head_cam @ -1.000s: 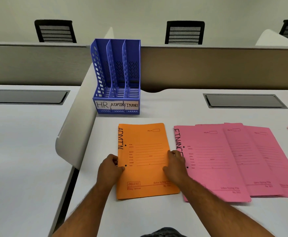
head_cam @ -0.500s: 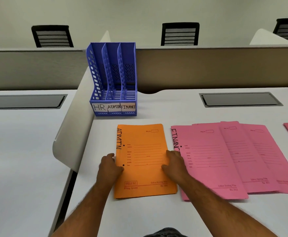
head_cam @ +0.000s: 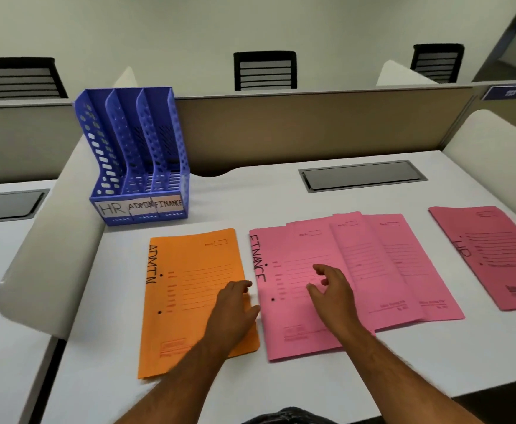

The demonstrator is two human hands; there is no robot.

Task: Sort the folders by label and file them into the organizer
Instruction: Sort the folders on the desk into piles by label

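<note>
Left hand point(head_cam: 235, 304) loose-fingered over orange ADMIN folder point(head_cam: 189, 298) edge, right hand point(head_cam: 331, 290) fingers spread above pink FINANCE folder point(head_cam: 284, 301), gripping nothing

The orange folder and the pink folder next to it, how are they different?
The orange folder says ADMIN down its edge; the front pink folder says FINANCE. The orange folder lies alone, while the pink folder tops a fanned pile of pink ones. The left hand is over the orange folder's right edge; the right hand is spread over the pink folder. Both lie flat on the white desk, unfiled, with the same printed form.
</note>
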